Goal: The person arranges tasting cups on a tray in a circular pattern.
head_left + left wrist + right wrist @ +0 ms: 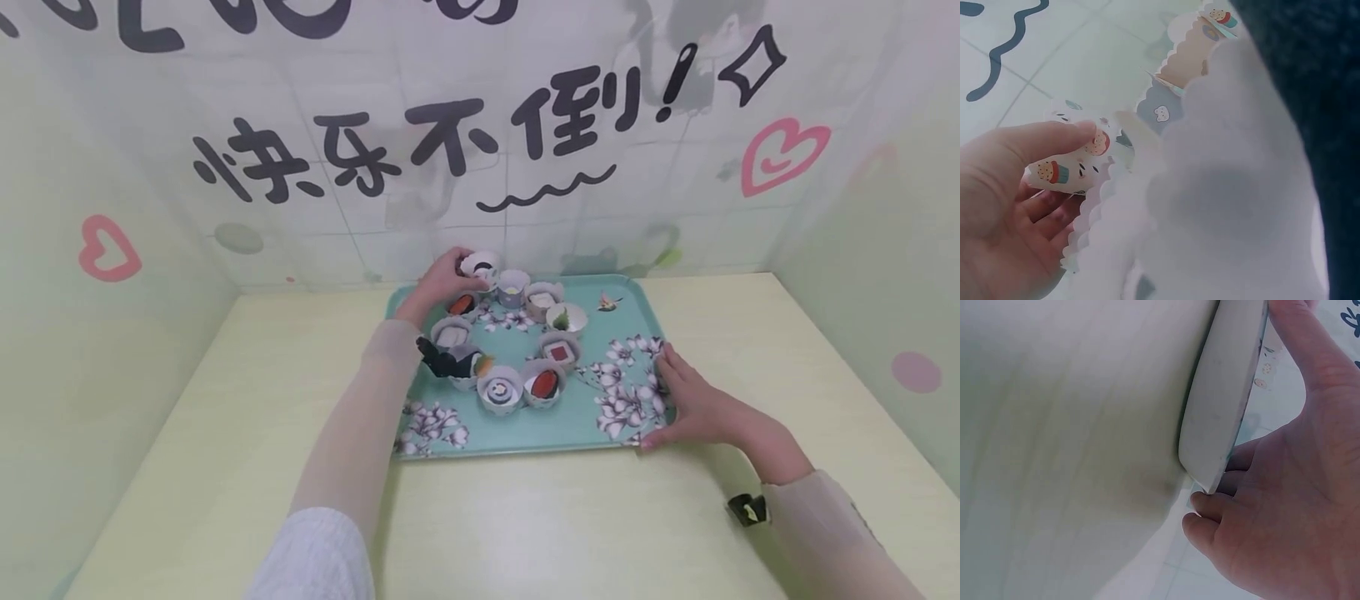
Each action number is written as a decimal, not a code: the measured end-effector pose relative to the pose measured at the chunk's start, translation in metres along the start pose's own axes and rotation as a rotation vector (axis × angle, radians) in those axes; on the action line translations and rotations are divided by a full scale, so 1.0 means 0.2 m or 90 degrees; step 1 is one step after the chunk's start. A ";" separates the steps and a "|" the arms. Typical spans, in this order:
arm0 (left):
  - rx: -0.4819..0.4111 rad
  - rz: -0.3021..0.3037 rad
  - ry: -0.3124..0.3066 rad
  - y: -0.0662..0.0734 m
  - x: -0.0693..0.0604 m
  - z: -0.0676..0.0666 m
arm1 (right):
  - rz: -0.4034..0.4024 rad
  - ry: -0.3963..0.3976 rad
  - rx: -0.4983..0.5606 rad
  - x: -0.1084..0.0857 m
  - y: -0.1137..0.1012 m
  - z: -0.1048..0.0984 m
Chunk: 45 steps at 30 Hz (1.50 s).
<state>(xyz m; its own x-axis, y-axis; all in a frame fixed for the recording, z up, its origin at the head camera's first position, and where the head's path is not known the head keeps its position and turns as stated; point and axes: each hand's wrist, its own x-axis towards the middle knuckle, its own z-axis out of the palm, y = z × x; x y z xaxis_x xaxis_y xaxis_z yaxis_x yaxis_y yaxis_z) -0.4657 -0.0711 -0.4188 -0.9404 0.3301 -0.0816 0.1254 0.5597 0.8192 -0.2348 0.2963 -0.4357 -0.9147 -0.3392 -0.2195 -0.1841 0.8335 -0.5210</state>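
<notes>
A teal floral tray [517, 433] lies on the table, bearing a ring of scalloped paper cups, each with a small food-like piece inside. At the ring's far left, my left hand [442, 282] pinches a white paper cup [481, 265] holding a dark-and-white piece. In the left wrist view, the thumb lies on this cup's [1063, 172] printed side, with fingers behind. Next to it stands a grey-blue cup [513, 287]. My right hand [701, 407] holds the tray's front right corner, fingers along the right rim and thumb at the front edge.
A printed wall with lettering [450, 137] rises behind the tray, and side walls [885, 275] stand left and right. The pale wooden table [510, 533] extends around the tray. Near my right sleeve is a small dark item [747, 509].
</notes>
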 end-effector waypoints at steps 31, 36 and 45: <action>0.096 -0.020 -0.081 -0.02 -0.08 -0.06 | 0.004 -0.002 0.011 0.00 -0.01 -0.01; 0.134 -0.037 -0.101 -0.02 -0.09 -0.05 | 0.001 -0.003 0.007 0.00 -0.01 0.00; 0.117 -0.042 -0.113 0.01 -0.11 -0.06 | 0.000 -0.005 0.004 0.00 0.00 -0.01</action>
<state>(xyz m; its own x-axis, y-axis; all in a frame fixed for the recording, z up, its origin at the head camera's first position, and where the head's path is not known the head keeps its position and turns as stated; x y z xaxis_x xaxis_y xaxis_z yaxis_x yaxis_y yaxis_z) -0.4490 -0.0872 -0.4085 -0.8801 0.4078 -0.2430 0.1363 0.7074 0.6935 -0.2352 0.2968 -0.4345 -0.9122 -0.3419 -0.2258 -0.1813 0.8311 -0.5257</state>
